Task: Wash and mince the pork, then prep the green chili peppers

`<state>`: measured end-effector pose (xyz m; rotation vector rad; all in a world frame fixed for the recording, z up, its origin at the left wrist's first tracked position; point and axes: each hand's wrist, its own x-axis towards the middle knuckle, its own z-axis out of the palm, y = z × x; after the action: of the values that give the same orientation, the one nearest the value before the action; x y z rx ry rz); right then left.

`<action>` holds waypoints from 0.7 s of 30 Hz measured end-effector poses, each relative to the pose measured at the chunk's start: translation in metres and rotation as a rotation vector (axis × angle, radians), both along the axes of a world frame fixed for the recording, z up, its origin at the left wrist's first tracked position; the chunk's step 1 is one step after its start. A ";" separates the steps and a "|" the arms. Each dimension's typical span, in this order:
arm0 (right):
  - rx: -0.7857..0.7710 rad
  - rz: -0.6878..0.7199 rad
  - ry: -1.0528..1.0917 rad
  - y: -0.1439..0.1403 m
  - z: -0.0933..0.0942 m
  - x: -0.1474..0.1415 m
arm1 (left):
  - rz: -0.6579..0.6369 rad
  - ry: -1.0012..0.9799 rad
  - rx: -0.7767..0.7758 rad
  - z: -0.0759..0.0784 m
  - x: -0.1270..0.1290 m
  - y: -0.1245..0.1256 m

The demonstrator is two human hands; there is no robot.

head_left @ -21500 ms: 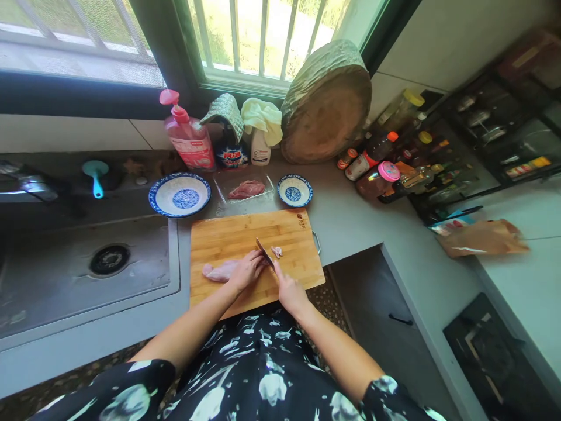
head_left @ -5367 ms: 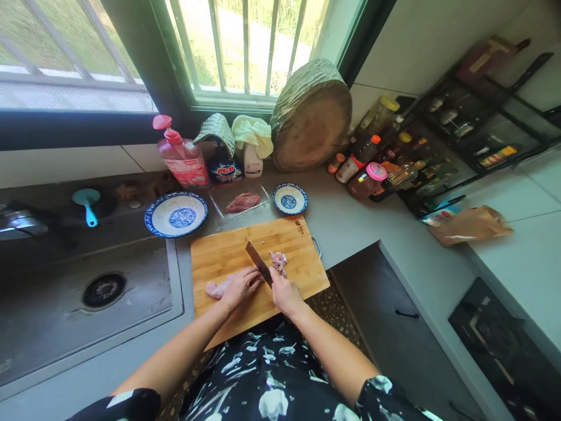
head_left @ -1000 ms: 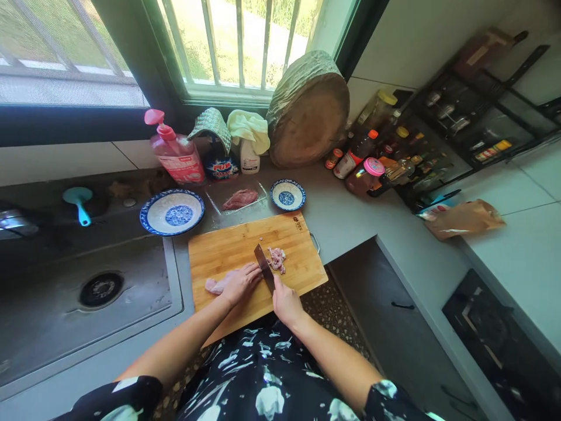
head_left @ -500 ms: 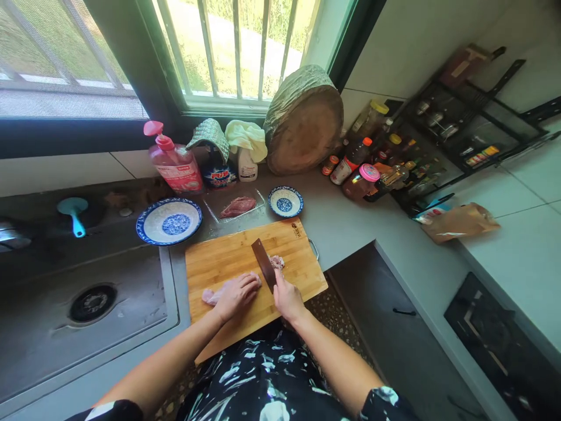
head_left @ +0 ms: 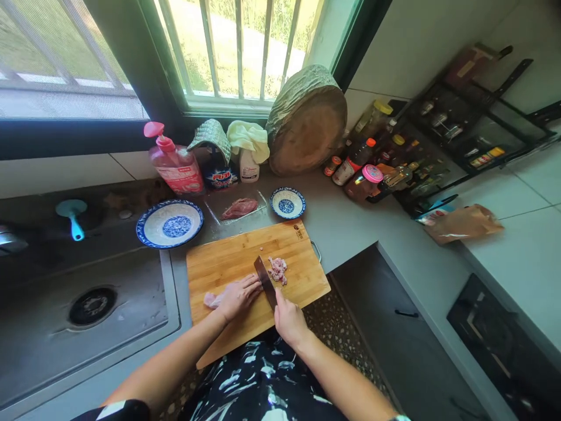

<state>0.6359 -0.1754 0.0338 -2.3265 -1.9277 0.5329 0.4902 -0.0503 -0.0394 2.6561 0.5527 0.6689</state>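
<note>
My right hand [head_left: 289,320] grips the handle of a cleaver [head_left: 265,282], whose dark blade stands over the wooden cutting board [head_left: 223,252]. Beside the blade's left face, my left hand [head_left: 240,297] presses down on a piece of pale pink raw meat [head_left: 213,300]; its fingers lie close together, near the blade. Part of the meat is hidden under that hand. A small heap of chopped meat [head_left: 277,269] lies on the board just right of the blade.
Behind the board sit a large blue-rimmed plate [head_left: 170,238], a tray [head_left: 214,217] with dark red meat [head_left: 239,209], and a small blue-rimmed dish [head_left: 287,202]. The sink [head_left: 131,327] is at left. Bottles [head_left: 350,166] and a round wooden block [head_left: 307,133] stand at the back.
The cleaver has shifted down and toward me, along with my right hand. More of the chopped meat shows to the right of the blade. My left hand stays on the meat.
</note>
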 end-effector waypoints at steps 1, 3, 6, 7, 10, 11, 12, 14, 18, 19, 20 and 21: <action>0.000 -0.002 -0.001 0.004 0.000 -0.001 | -0.001 -0.005 -0.005 -0.001 0.000 0.000; -0.008 -0.009 -0.011 0.012 0.000 -0.002 | 0.001 -0.013 -0.005 -0.002 0.000 0.001; -0.019 0.010 0.000 0.009 0.000 0.001 | 0.004 -0.044 0.001 -0.001 0.000 0.001; -0.020 0.020 0.009 0.005 -0.001 0.002 | 0.002 -0.056 -0.001 0.000 0.000 0.001; -0.012 0.025 0.007 0.002 -0.006 0.003 | 0.000 -0.066 -0.023 0.003 0.000 0.000; -0.004 0.020 -0.003 0.007 -0.009 0.002 | -0.006 -0.062 -0.031 0.003 0.000 0.000; 0.006 0.017 -0.011 0.014 -0.011 0.001 | -0.013 -0.057 -0.038 0.003 -0.001 0.000; 0.027 0.009 -0.021 0.030 -0.014 0.001 | -0.021 -0.053 -0.044 0.001 -0.001 0.000; 0.050 -0.017 -0.033 0.041 -0.010 0.007 | 0.003 -0.065 -0.020 -0.003 -0.003 0.000; 0.059 -0.015 -0.034 0.037 -0.007 0.010 | 0.002 -0.069 -0.014 -0.003 -0.003 0.000; 0.070 -0.007 -0.032 0.034 -0.004 0.011 | -0.003 -0.069 -0.009 -0.002 -0.002 0.000; 0.078 0.008 -0.029 0.030 -0.001 0.012 | -0.006 -0.068 -0.005 -0.001 -0.002 0.000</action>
<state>0.6477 -0.1455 0.0328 -2.2924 -1.9335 0.4187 0.4880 -0.0500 -0.0405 2.6187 0.5267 0.7517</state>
